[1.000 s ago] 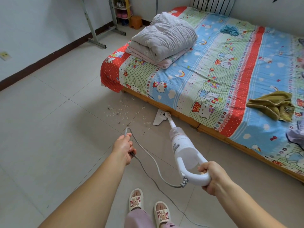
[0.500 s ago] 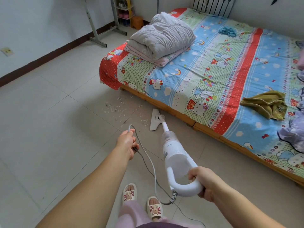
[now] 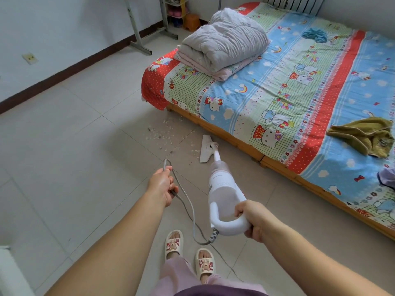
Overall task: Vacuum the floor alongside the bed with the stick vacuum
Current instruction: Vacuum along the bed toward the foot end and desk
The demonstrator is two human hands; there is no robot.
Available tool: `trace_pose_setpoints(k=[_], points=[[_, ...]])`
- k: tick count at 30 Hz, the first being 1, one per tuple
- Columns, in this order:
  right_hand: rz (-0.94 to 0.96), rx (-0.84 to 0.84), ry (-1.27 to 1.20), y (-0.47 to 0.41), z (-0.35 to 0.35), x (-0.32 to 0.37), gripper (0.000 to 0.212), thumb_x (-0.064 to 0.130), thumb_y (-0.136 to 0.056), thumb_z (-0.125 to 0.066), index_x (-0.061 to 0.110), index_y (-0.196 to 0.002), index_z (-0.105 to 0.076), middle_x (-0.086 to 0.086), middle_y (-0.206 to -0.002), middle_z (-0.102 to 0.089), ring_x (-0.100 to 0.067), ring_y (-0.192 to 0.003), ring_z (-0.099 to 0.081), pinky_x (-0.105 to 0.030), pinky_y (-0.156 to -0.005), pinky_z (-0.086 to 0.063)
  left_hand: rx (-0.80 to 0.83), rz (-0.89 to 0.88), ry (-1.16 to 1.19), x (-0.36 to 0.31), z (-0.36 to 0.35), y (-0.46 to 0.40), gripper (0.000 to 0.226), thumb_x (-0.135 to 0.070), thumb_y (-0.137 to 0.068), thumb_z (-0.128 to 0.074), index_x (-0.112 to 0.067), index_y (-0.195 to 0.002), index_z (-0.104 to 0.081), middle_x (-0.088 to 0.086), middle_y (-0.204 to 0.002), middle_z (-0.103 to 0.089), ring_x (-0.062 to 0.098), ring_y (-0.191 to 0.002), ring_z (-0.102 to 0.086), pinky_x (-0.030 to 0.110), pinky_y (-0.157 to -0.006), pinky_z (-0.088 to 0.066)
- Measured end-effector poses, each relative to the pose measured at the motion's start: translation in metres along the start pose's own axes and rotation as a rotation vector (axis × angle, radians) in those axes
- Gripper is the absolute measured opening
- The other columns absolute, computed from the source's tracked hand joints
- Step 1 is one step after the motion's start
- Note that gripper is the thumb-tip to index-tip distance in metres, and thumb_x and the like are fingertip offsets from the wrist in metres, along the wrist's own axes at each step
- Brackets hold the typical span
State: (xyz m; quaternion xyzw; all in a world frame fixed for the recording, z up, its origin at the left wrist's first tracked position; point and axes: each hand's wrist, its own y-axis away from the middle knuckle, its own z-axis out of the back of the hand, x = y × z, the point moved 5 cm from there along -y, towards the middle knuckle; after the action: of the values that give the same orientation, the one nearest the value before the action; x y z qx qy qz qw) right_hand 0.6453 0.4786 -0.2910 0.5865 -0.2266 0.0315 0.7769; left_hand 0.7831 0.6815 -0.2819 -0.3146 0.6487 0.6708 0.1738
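A white stick vacuum (image 3: pixel 221 186) stands tilted on the tiled floor, and my right hand (image 3: pixel 253 218) grips its loop handle. Its flat floor head (image 3: pixel 205 148) lies on the tiles beside the bed's wooden base (image 3: pixel 233 137), a short gap from it. My left hand (image 3: pixel 163 185) holds a loop of the grey power cord (image 3: pixel 190 207), which runs down to the handle's end and trails past my feet. Scattered white crumbs and debris (image 3: pixel 162 133) lie on the floor left of the head, near the bed's corner.
The bed (image 3: pixel 299 86) carries a cartoon-print sheet, a folded grey quilt (image 3: pixel 224 39), a green towel (image 3: pixel 363 135) and a blue cloth (image 3: pixel 315 34). A grey metal stand (image 3: pixel 139 39) and an orange stool (image 3: pixel 191 22) sit by the far wall. My sandalled feet (image 3: pixel 190 253) stand below.
The vacuum head has drawn back from under the bed edge onto the open tiles, left and toward me. Both hands kept their grips.
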Motion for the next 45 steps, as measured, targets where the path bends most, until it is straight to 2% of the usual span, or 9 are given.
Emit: trace_pose_setpoints(k=[6,17,23,28,34,45], points=[[0.031,0.014,-0.021,0.004,-0.011,0.011,0.009,0.002,-0.078,-0.048,0.009,-0.082,-0.05,-0.009,-0.072,-0.047,-0.017,-0.049,-0.041,-0.01,-0.036,-0.028,-0.014,-0.011,0.018,-0.002,0.009,0.002,0.026,-0.017,-0.103,-0.029,-0.018,-0.112,-0.054,-0.001,-0.059,-0.027,0.004,-0.026,-0.021,0.021,-0.048,-0.026],[0.027,0.011,0.019,-0.005,-0.001,0.003,0.013,0.003,-0.071,-0.05,0.009,-0.081,-0.054,-0.009,-0.067,-0.044,-0.019,-0.048,-0.037,-0.013,-0.043,-0.025,-0.009,-0.009,0.043,0.002,0.005,0.008,0.024,-0.015,-0.103,-0.028,-0.016,-0.108,-0.052,0.0,-0.059,-0.026,0.004,-0.023,-0.019,0.022,-0.049,-0.026],[0.041,0.018,0.027,-0.006,-0.007,0.009,0.015,0.002,-0.073,-0.049,0.009,-0.085,-0.054,-0.01,-0.069,-0.047,-0.019,-0.049,-0.04,-0.012,-0.04,-0.028,-0.023,-0.013,0.045,0.002,0.009,0.011,0.025,-0.016,-0.103,-0.029,-0.017,-0.111,-0.053,-0.001,-0.059,-0.026,0.003,-0.024,-0.02,0.022,-0.049,-0.026],[0.024,0.014,0.057,-0.011,-0.004,0.004,0.018,0.005,-0.067,-0.051,0.01,-0.084,-0.056,-0.009,-0.068,-0.047,-0.019,-0.054,-0.039,-0.018,-0.049,-0.024,-0.039,-0.004,0.036,0.006,0.016,0.008,0.029,-0.017,-0.103,-0.03,-0.013,-0.119,-0.054,-0.001,-0.059,-0.027,0.004,-0.028,-0.021,0.022,-0.048,-0.027],[0.018,0.016,0.071,-0.008,-0.009,0.002,0.017,0.005,-0.068,-0.05,0.011,-0.084,-0.056,-0.008,-0.066,-0.046,-0.019,-0.053,-0.038,-0.018,-0.05,-0.023,-0.042,-0.001,0.027,0.009,0.02,0.007,0.03,-0.017,-0.103,-0.031,-0.013,-0.121,-0.054,-0.001,-0.059,-0.028,0.007,-0.039,-0.021,0.022,-0.047,-0.028],[0.051,-0.032,-0.007,0.014,-0.013,0.01,0.011,-0.002,-0.076,-0.047,0.008,-0.078,-0.052,-0.009,-0.066,-0.045,-0.02,-0.051,-0.042,-0.016,-0.046,-0.028,0.029,0.027,0.009,0.001,0.019,-0.003,0.025,-0.017,-0.104,-0.028,-0.016,-0.109,-0.052,-0.001,-0.059,-0.026,0.005,-0.026,-0.02,0.022,-0.049,-0.025]])
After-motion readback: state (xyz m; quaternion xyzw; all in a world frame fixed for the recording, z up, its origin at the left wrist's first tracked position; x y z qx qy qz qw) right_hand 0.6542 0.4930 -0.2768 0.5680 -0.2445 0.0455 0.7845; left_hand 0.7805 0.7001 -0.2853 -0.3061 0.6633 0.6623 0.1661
